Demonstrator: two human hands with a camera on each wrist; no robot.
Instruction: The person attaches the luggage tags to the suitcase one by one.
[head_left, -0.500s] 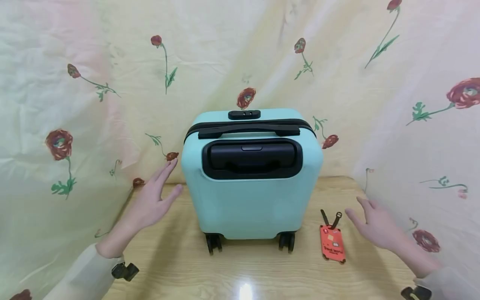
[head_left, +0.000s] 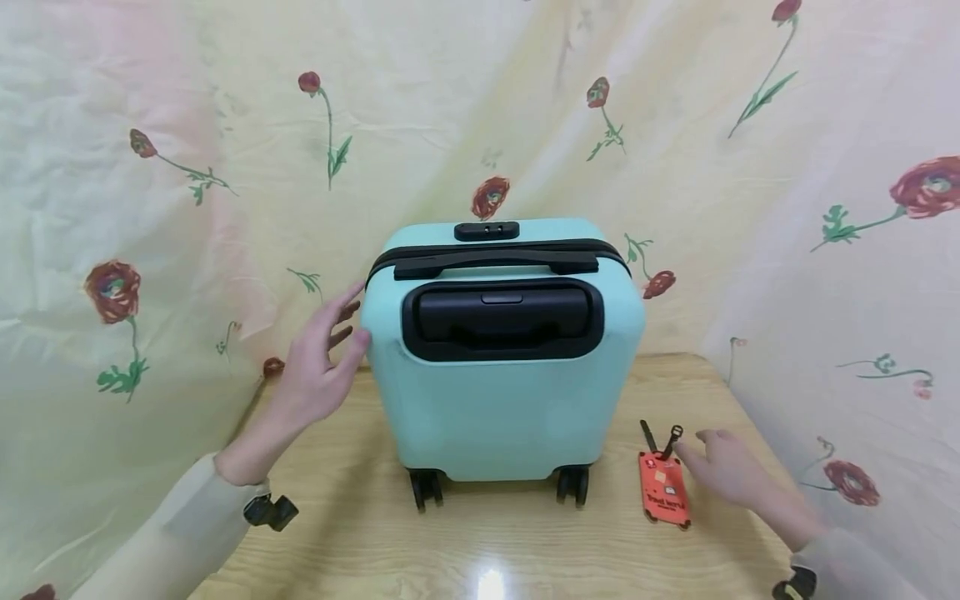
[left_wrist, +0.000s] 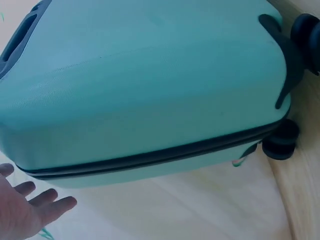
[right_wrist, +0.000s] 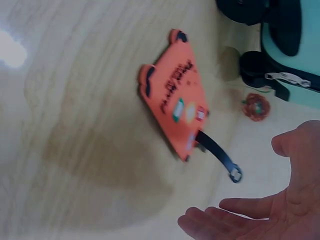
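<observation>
A mint-green suitcase (head_left: 495,417) with a black recessed pull handle (head_left: 504,312) and a black carry handle (head_left: 495,260) stands upright on its wheels. My left hand (head_left: 318,367) is at its upper left side, fingers spread; whether they touch the shell I cannot tell. To the right lies an orange luggage tag (head_left: 663,487) with a black buckle strap (head_left: 672,439). Beside that strap is my right hand (head_left: 727,471), its thumb and fingers apart and nothing between them, as the right wrist view shows. In that view the tag (right_wrist: 177,100) lies past the fingertips.
The wooden tabletop (head_left: 420,550) carries the suitcase and tag. Flower-printed cloth (head_left: 420,108) hangs behind and along both sides. Black wheels (head_left: 573,483) show under the suitcase. A combination lock (head_left: 487,231) sits on its top.
My left hand has moved up and right to the suitcase's side. My right hand has moved left and slightly down, closer to the luggage tag. Suitcase and tag have stayed put.
</observation>
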